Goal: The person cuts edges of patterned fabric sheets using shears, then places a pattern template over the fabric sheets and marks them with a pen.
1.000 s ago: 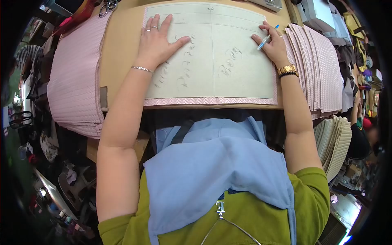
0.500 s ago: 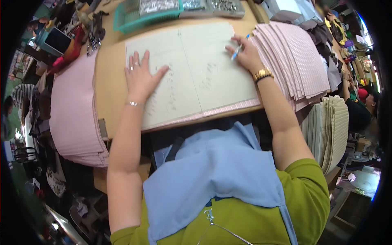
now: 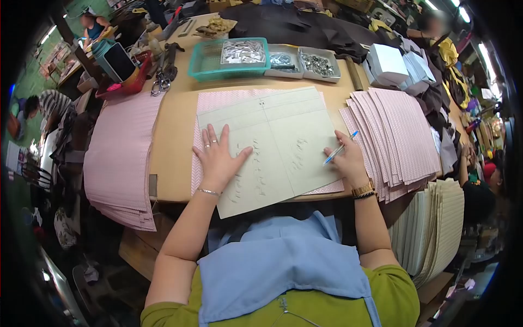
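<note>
A pale grey-green cardboard pattern (image 3: 280,147), with a ruled line and handwriting, lies tilted over a pink patterned sheet (image 3: 206,102). The sheet's edges show past the card at the top, left and bottom right. My left hand (image 3: 219,161) rests flat on the card's left part, fingers spread. A blue-and-white pen (image 3: 340,147) is held in my right hand (image 3: 351,162), which is at the card's right edge. The card's lower left corner sticks out beyond the table's front edge.
Pink sheets are stacked at the left (image 3: 120,158) and fanned at the right (image 3: 397,139). Behind the card stand a teal basket (image 3: 204,70) and a box of metal fittings (image 3: 318,65). Scissors (image 3: 160,84) lie back left. Cream sheets (image 3: 430,229) stand low right. Other people are around.
The card has turned on the pink sheet, its lower left corner swinging toward me past the table edge. Both hands stay on or beside it, the pen still in my right. The camera view has shifted.
</note>
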The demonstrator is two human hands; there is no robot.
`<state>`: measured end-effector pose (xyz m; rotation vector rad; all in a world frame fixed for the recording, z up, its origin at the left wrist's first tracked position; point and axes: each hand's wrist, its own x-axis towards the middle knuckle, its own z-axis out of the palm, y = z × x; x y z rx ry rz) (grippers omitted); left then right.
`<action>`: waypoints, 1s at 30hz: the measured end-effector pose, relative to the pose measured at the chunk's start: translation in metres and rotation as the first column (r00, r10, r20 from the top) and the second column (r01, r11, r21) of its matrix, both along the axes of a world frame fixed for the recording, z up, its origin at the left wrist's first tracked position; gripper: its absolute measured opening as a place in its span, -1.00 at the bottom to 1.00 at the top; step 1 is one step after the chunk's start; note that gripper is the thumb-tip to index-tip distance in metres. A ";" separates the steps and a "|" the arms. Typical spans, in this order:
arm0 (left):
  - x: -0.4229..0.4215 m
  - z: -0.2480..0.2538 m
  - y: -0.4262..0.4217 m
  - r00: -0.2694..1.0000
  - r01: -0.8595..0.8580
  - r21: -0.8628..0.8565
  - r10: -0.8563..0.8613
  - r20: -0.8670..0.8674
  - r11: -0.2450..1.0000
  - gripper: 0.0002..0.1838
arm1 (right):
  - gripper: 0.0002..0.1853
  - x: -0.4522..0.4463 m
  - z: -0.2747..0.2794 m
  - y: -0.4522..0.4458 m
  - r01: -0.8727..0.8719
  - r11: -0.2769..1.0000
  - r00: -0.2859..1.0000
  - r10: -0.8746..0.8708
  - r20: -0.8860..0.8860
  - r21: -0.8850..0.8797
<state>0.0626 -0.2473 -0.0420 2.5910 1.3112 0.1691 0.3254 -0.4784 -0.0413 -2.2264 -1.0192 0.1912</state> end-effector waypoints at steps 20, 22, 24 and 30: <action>-0.026 -0.010 0.035 0.920 -0.251 -0.010 0.242 0.310 0.968 -0.22 | -0.65 0.039 0.118 -0.097 0.302 0.564 0.945 -0.072 -0.319 0.768; -0.022 -0.017 0.050 0.890 -0.245 -0.064 0.250 0.381 0.967 -0.26 | -0.63 0.050 0.131 -0.117 0.336 0.377 0.942 -0.140 -0.306 0.863; -0.031 -0.043 0.083 0.825 -0.173 -0.251 0.279 0.491 0.952 -0.33 | -0.63 0.069 0.122 -0.135 0.294 0.323 0.947 -0.224 -0.229 0.900; -0.038 -0.024 0.105 0.915 -0.013 -0.251 0.113 0.388 0.968 -0.64 | -0.56 0.083 0.104 -0.150 0.339 0.231 0.839 -0.514 -0.181 0.912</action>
